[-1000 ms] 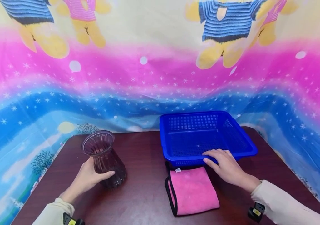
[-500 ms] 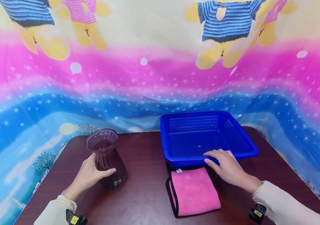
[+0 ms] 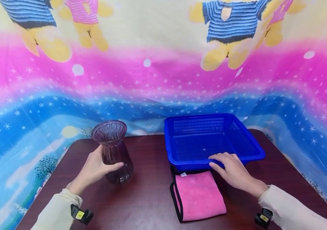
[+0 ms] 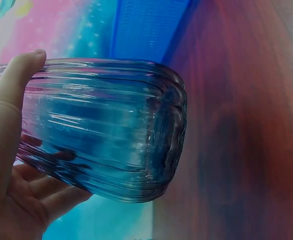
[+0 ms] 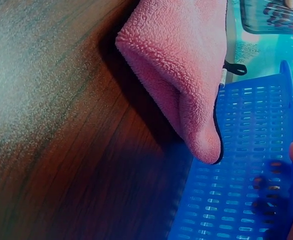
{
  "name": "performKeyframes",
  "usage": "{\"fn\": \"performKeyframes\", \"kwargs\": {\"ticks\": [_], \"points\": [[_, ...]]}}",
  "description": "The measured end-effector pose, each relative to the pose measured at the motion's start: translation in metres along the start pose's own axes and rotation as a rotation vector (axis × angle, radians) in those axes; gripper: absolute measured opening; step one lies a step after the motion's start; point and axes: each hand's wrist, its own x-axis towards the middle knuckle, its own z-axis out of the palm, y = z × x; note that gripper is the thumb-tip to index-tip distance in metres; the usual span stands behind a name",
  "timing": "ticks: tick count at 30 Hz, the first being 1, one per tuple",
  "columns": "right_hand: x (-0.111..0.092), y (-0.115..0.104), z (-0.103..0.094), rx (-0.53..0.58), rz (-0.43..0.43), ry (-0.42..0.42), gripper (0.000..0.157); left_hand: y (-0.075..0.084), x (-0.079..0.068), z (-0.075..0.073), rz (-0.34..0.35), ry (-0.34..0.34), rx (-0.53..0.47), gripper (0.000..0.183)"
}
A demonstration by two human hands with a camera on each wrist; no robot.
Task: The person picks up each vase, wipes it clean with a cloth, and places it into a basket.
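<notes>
My left hand (image 3: 96, 166) grips a purple ribbed glass vase (image 3: 118, 161) with a flared mouth, thumb on the near side and fingers behind. In the left wrist view the vase (image 4: 106, 125) has its base apart from the tabletop, and fingers (image 4: 61, 202) reach under its far side. At the near rim of a blue plastic basket (image 3: 177, 161), my right hand (image 3: 232, 171) holds on, fingers over the edge and thumb outside. Dark finger shapes show through the slotted wall in the right wrist view. A folded pink cloth (image 3: 199, 196) with black edging lies before the basket.
The dark wooden table (image 3: 146, 204) has rounded far corners. Behind and beside it hangs a printed curtain (image 3: 152, 80) with bears and snowflakes. A black loop and a white tag of the cloth lie close to the basket wall.
My left hand has raised the vase off the table and brought it a little to the right. The right hand, basket and cloth stay where they were.
</notes>
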Motion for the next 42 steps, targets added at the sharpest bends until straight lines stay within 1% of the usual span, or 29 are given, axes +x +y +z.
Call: {"fn": "performKeyframes", "kwargs": {"ticks": [4,11,16,22,30,36,42], "points": [[0.0,0.001,0.0,0.002,0.004,-0.003,0.022,0.009,0.006,-0.003,0.023,0.001,-0.009,0.081],[0.001,0.001,0.001,0.005,0.013,-0.022,0.023,0.022,0.018,-0.008,0.039,-0.001,-0.022,0.088],[0.002,0.001,0.0,0.001,0.013,-0.026,0.024,0.033,0.027,-0.011,0.041,-0.025,-0.02,0.088],[0.002,0.0,-0.001,-0.002,0.017,-0.026,0.023,0.047,0.038,-0.009,0.057,-0.063,-0.001,0.093],[0.0,-0.001,0.0,-0.013,0.002,0.006,0.022,0.067,0.053,-0.009,0.116,-0.035,0.004,0.09],[0.001,0.001,0.002,-0.014,0.018,-0.008,0.023,0.082,0.063,-0.009,0.131,-0.049,-0.027,0.088],[0.002,0.001,0.003,-0.01,0.026,-0.013,0.024,0.099,0.073,-0.007,0.139,-0.055,-0.028,0.091]]}}
